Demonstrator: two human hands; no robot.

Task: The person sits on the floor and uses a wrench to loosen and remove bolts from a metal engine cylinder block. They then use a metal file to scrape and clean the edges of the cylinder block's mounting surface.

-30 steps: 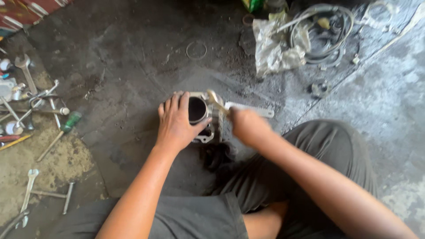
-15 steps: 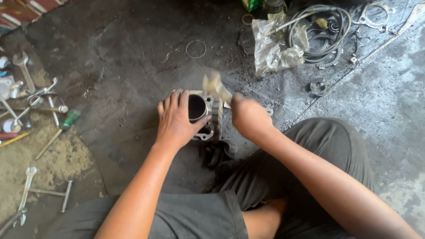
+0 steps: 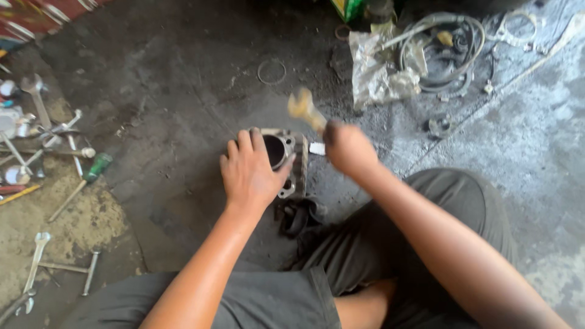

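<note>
Since the earlier views the right hand [image 3: 348,148] has lifted its tool clear of the part: the blurred, pale-headed metal striking tool [image 3: 304,108], which lay low against the casting a moment ago, is now raised above and behind it, motion-smeared. The right hand is closed in a fist around the tool's handle; the exact kind of tool cannot be told through the blur. The left hand [image 3: 251,173] has not shifted: it lies palm down with fingers spread over the grey cast-metal engine cylinder block with a round dark bore [image 3: 281,152], gripping its near side and pinning it to the dark, oil-stained concrete floor [image 3: 170,109] directly in front of the seated person's grey-trousered legs [image 3: 426,225]. Judgement on sound practice: the steadying fingers sit close to the bore rim, so they are best kept on the outer flank, well away from the strike point; blows should be light and square, since cast metal can chip or distort at the sealing face. The block rests on bare floor, so it may skid unless pressed firmly down. To the left, well apart, lie scattered steel spanners [image 3: 36,100] and a green-handled screwdriver [image 3: 91,170]; beyond the block lie a thin wire ring [image 3: 272,71] and a crumpled clear plastic bag beside coiled hoses [image 3: 384,73].
</note>
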